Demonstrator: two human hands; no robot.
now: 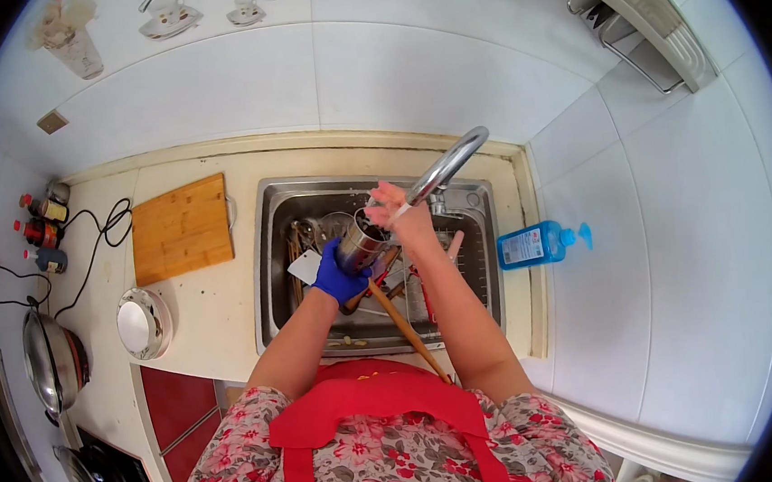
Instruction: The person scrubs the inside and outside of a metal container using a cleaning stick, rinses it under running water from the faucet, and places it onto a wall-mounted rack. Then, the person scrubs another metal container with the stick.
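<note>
Over the steel sink (pixel 265 291), my left hand (pixel 341 273) in a blue glove is wrapped round a metal cylinder (pixel 359 248), which is tilted. My bare right hand (pixel 392 206) is at the cylinder's upper rim, beside the faucet (pixel 457 158); whether it grips anything is too small to tell. Below them in the sink lie utensils, a white flat piece (pixel 305 267), red-handled items and a wire rack (pixel 462 280). A long wooden handle (pixel 401 321) leans over the sink's front edge.
Left of the sink are a wooden cutting board (pixel 182 228), stacked bowls (pixel 143 323), bottles (pixel 44 233), a black cord and a lidded pan (pixel 46 363). A blue soap bottle (pixel 531 246) lies at the right. A metal rack (pixel 631 18) hangs at the upper right.
</note>
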